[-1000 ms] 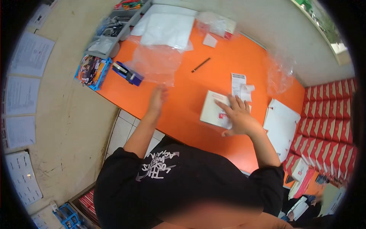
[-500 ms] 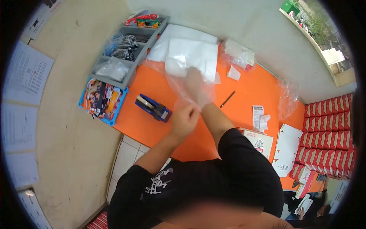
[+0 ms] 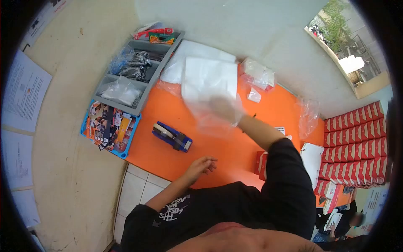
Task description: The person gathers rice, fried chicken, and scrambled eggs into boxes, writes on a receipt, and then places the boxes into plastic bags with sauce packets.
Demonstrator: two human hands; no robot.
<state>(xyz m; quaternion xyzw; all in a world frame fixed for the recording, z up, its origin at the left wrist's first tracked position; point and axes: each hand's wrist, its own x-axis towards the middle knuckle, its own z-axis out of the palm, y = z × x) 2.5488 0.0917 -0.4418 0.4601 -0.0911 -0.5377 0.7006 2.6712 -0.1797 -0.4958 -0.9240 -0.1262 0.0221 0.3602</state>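
Observation:
My right hand is inside or under a clear plastic bag, at the near edge of a stack of white sheets. The plastic and blur hide its fingers. My left hand hovers over the near edge of the orange table, fingers apart and slightly bent, holding nothing. Beyond it stands a blue tape dispenser. A red-sided box is partly hidden by my right arm.
A grey divided tray of wrapped items and a blue basket of printed packets line the left edge. Crumpled plastic and stacked red boxes are at the right. A person holds something white at the lower right.
My right hand has left the box and reached into or under the plastic. My left hand first met the plastic's near edge, then drew back toward my body and opened. The view has shifted.

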